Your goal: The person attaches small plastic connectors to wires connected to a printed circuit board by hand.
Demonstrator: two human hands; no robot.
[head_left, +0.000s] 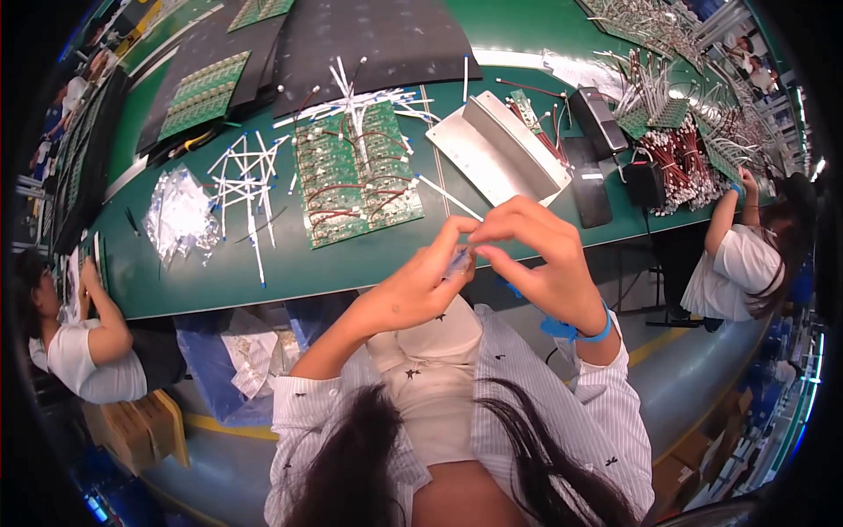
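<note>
1. Just beyond my hands, the bent metal plate (505, 149) lies across the green table (219, 290), taking up the space to the right of the wired circuit board (404, 206).
2. Farther right are a black box (599, 123), a flat dark case (588, 184) and a heap of red-brown wires (676, 162).
3. Left of the board, white strips (246, 186) with blue ends lie crisscrossed, near a crumpled clear bag (180, 215).
4. Dark mats (378, 44) cover part of the far side; a co-worker (742, 263) sits to my right, another person (105, 351) to my left.
5. The small plastic piece (458, 261) is in front of me at the table's near edge, within the curl of my left hand (417, 285); it looks clear and bluish, mostly hidden by my fingers.
6. My left hand grasps that piece. My right hand (549, 263), blue band (597, 329) at the wrist, has thumb and forefinger close together by my left fingertips; I cannot tell whether they pinch anything.
</note>
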